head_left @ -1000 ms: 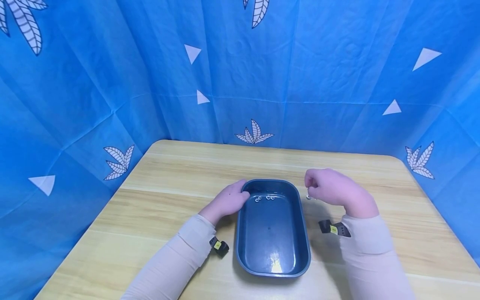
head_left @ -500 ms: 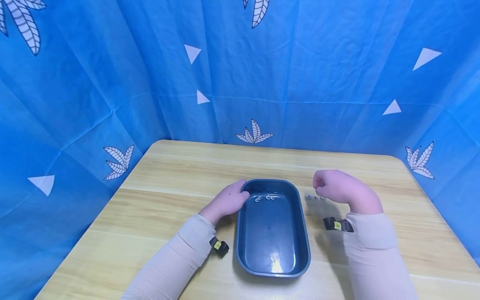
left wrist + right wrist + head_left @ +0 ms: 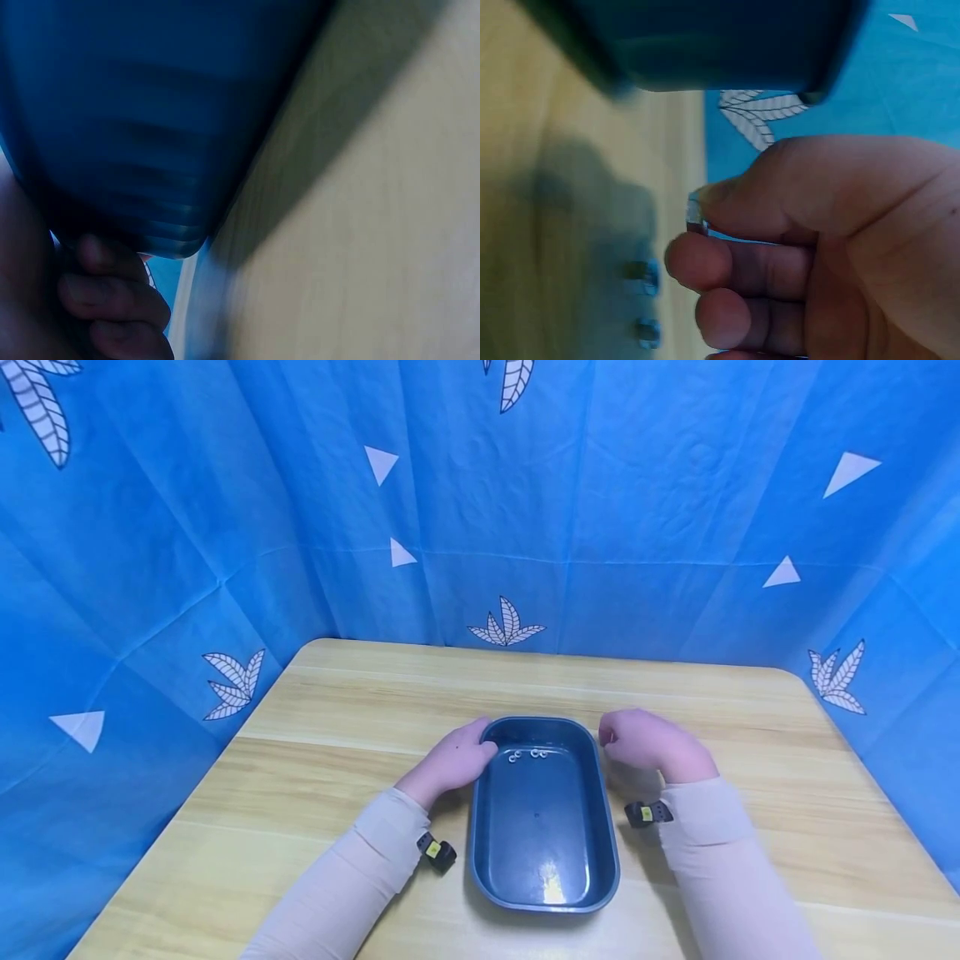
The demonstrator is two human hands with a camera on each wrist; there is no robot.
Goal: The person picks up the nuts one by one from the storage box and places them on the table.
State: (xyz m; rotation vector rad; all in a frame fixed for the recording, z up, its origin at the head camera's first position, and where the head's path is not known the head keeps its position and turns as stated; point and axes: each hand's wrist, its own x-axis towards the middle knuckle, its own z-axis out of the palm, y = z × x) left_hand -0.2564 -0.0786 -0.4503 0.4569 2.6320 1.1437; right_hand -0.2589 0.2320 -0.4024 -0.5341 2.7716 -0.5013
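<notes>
A dark blue rectangular tray (image 3: 537,827) stands in the middle of the table, with several small metal nuts (image 3: 535,753) lying near its far end. At the tray's far left corner, my left hand (image 3: 453,756) grips the rim, thumb on the inner side; its curled fingers (image 3: 112,300) show under the edge in the left wrist view. Just right of the tray, above the table, my right hand (image 3: 648,745) pinches a shiny nut (image 3: 696,214) between thumb and index finger. Two more nuts (image 3: 648,334) lie on the table below that hand, hidden in the head view.
The wood-grain table (image 3: 360,718) reaches back to a blue curtain (image 3: 637,485) with white leaf and triangle prints, which also hangs on both sides. Each wrist carries a small black camera (image 3: 641,814) on a strap.
My right hand first shifted right over the row of nuts on the table, then came back left towards the tray with one nut pinched. My left hand keeps its place on the rim.
</notes>
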